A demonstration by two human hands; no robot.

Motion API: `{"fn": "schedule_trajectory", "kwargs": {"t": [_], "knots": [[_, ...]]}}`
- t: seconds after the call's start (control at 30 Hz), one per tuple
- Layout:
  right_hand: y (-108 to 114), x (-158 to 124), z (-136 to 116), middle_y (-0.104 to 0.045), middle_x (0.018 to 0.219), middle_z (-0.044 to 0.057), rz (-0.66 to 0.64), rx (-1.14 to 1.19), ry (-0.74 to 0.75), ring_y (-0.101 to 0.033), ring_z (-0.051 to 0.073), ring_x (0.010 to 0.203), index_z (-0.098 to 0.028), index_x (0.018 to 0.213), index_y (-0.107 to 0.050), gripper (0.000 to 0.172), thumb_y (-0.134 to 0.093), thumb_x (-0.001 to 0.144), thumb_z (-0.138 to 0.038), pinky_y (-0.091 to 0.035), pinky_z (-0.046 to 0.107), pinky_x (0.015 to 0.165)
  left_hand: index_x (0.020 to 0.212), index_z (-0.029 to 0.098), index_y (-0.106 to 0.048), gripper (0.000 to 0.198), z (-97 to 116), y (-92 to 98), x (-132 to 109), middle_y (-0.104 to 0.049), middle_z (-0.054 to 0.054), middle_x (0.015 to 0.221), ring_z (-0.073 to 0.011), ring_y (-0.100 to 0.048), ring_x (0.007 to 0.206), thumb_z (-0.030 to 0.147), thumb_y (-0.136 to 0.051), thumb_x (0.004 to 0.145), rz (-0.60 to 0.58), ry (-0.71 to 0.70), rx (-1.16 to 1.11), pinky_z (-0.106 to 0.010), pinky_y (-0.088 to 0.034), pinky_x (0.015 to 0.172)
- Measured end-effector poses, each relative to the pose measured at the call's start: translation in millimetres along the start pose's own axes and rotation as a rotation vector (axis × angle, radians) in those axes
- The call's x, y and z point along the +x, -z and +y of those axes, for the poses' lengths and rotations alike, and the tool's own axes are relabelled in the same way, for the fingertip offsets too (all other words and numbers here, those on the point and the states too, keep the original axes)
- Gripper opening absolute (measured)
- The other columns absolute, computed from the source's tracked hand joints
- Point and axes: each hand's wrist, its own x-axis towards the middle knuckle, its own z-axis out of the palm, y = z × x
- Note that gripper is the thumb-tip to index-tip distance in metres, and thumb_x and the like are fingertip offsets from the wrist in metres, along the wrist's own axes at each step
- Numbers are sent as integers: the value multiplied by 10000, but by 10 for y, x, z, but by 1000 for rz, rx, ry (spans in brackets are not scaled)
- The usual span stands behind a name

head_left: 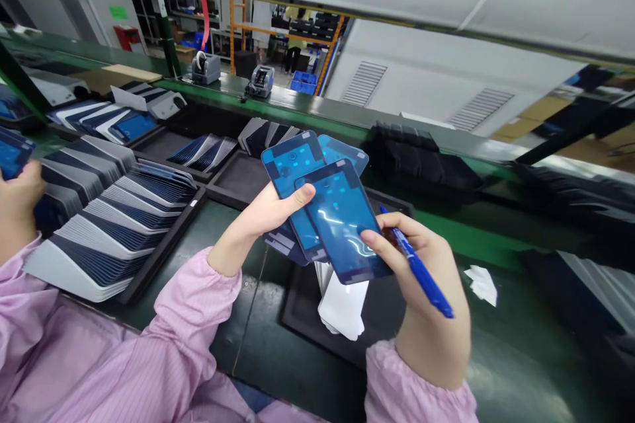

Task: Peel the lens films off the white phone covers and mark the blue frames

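My left hand (272,210) grips several thin, phone-sized panels in a fan, its thumb pressed over them. The rear panels (288,155) have a glossy blue face and dark borders. The front panel (344,218) lies tilted across the others. At its lower right edge my right hand (431,264) pinches it between thumb and fingers. A blue pen (421,274) is also held in that hand, slanting down to the right past the thumb. Below the panels, several white, rounded sheets (344,310) lie on a black tray (303,304).
Another person's hand (20,198) holds a blue panel at the left edge. Grey-and-dark panels (119,231) stand in rows in a black tray on the left. Two tape dispensers (206,69) sit on the back ledge. White scraps (482,284) lie on the right; dark stacks (421,162) stand behind.
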Motion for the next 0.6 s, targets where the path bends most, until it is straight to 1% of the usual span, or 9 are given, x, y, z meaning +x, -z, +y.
{"fn": "schedule_trajectory", "kwargs": {"t": [0.07,0.13,0.2,0.23,0.3,0.4,0.43,0.5,0.6], "knots": [[102,9,42,-596,631,-10,99,121,-55,-505,136,502,-215,728,-700,360,-946,633,-460,-415,249,447,1179,164,-764,701,7,15,-1,-751,-153,1295,-371,-672,1274,728,-817,767,20,-6,-9,-439,-561,1049],[183,34,98,-652,697,11,264,253,-76,-556,150,543,-229,781,-732,357,-968,624,-446,-467,262,479,1153,158,-781,668,23,31,-3,-766,-158,1253,-363,-703,1217,725,-793,799,-6,1,-21,-429,-582,1012],[205,73,146,-690,743,29,413,324,-38,-611,169,602,-235,822,-766,349,-975,611,-418,-529,285,551,1139,152,-791,614,48,32,-11,-778,-163,1216,-348,-736,1138,681,-795,828,-52,20,-33,-412,-605,952],[181,92,162,-706,760,34,452,317,-11,-632,179,630,-231,844,-780,354,-974,609,-411,-549,297,587,1129,151,-794,592,60,24,-16,-783,-162,1203,-341,-747,1104,662,-803,829,-66,29,-42,-401,-613,922],[64,113,183,-738,807,42,412,252,34,-670,206,677,-211,901,-797,383,-961,628,-424,-576,325,643,1086,150,-805,576,70,-13,-26,-790,-159,1182,-334,-757,1066,658,-815,815,-65,36,-65,-387,-619,888],[-203,99,215,-776,929,63,229,202,60,-716,249,787,-197,1004,-792,391,-892,753,-481,-588,349,706,1016,145,-818,562,34,-91,-26,-801,-152,1144,-329,-758,1052,660,-826,792,-43,35,-104,-388,-613,911],[-282,85,231,-782,965,71,207,200,71,-722,255,821,-197,1034,-790,392,-869,787,-491,-586,351,727,1003,144,-821,557,11,-116,-20,-806,-146,1119,-323,-761,1036,655,-833,783,-30,38,-120,-389,-609,921],[-390,46,260,-787,1018,89,241,201,67,-726,265,849,-194,1073,-793,410,-848,817,-509,-580,360,745,991,144,-825,551,-43,-159,-1,-813,-134,1071,-311,-765,1003,648,-842,770,-2,53,-151,-387,-602,933],[-436,-29,270,-791,984,121,312,251,-13,-727,286,780,-195,1060,-815,429,-892,783,-512,-578,396,685,963,139,-824,607,-139,-217,40,-810,-137,1063,-316,-760,1011,700,-831,731,18,68,-200,-395,-586,974]]}}
